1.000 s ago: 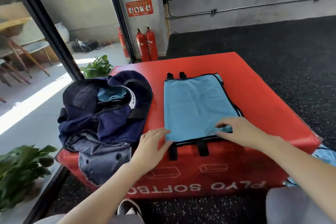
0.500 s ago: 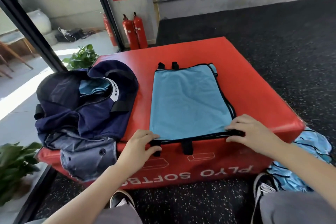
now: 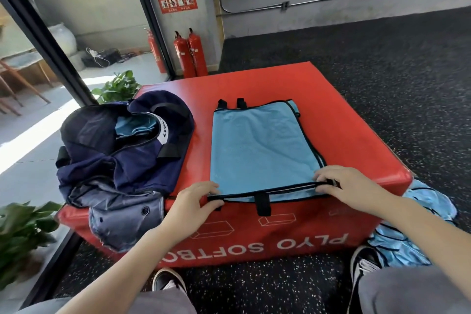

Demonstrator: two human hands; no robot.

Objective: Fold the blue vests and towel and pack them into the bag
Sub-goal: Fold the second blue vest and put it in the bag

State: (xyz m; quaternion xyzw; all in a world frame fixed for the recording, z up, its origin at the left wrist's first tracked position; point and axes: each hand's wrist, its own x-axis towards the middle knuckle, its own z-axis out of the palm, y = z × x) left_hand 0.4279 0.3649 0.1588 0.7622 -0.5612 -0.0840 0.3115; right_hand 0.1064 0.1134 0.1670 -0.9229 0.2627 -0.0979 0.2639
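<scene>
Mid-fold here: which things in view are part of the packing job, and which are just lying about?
Job: blue vest on the red box, gripped by left hand and right hand; navy bag; blue vests on floor.
Lying about: fire extinguishers, plants.

left hand (image 3: pixel 193 201): grip pinching, fingers curled | right hand (image 3: pixel 349 186): grip pinching, fingers curled

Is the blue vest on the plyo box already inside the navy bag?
No, the blue vest lies flat on the red plyo box, beside the navy bag, gripped by both hands.
</scene>
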